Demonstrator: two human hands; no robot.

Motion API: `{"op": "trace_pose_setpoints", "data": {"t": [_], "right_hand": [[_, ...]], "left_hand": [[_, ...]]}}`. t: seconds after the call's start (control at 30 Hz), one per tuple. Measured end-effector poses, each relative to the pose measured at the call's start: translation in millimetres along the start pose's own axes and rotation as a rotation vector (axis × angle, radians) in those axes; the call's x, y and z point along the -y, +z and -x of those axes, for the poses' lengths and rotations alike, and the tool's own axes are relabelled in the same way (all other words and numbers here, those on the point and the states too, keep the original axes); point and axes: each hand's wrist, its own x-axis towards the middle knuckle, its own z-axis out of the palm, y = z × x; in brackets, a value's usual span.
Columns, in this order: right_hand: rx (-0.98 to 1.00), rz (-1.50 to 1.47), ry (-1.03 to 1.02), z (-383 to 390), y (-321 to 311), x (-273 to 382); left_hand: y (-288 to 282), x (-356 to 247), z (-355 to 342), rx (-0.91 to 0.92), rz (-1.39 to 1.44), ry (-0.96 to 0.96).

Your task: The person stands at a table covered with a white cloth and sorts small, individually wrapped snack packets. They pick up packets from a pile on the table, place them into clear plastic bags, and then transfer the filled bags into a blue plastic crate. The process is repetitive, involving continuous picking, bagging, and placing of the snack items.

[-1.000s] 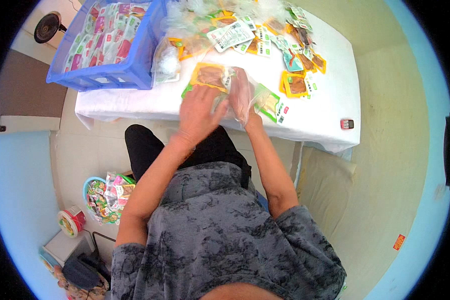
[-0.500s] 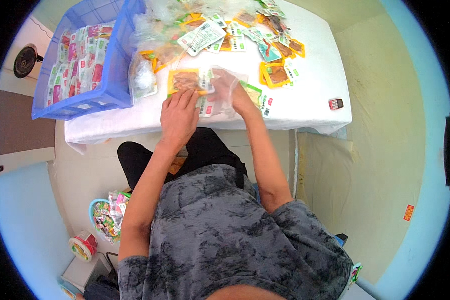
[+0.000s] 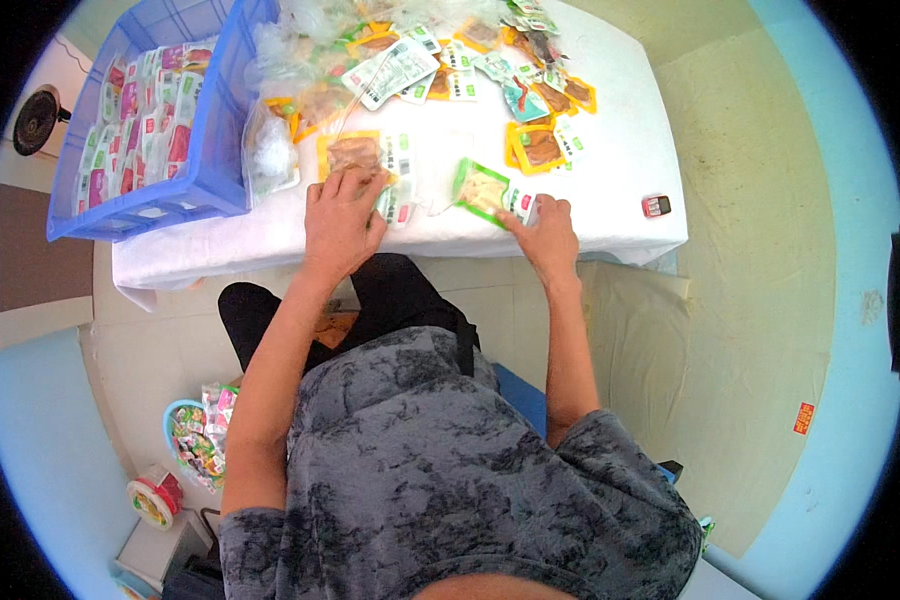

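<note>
Green packet [image 3: 478,190] lies on the near part of the table [image 3: 620,130], right of the middle. The right hand [image 3: 548,238] touches its right end, thumb at the near edge; whether the grip is closed, I cannot tell. To the left, the left hand [image 3: 342,218] lays its fingers on a yellow packet [image 3: 352,152], thumb apart; whether it pinches anything is unclear.

Judging by how things lie, packs in rows already fill part of the crate [image 3: 228,120] at left, while these two packets and the far pile [image 3: 395,72] remain outside it.

Counted: one green packet, one yellow packet under the left hand, at least two in the stack [image 3: 540,147] at right, one crate, one phone [image 3: 656,206]. The pile overlaps too much to count.
</note>
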Motion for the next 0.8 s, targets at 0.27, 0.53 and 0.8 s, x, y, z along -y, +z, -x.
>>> {"op": "trace_pose_setpoints", "data": {"t": [0.27,0.53,0.8], "right_hand": [[-0.136,-0.419,-0.240,-11.3,52.0,-7.2],[-0.036,-1.335,0.102,-7.2,18.0,-1.3],[-0.096,-1.240,-0.007,2.2,-3.7,11.7]], "left_hand": [[-12.5,10.1,6.4,0.014,-0.023,0.016],[-29.4,10.3,15.1,-0.034,-0.081,0.023],[-36.6,-29.4,-5.2,-0.299,0.188,-0.109]]}}
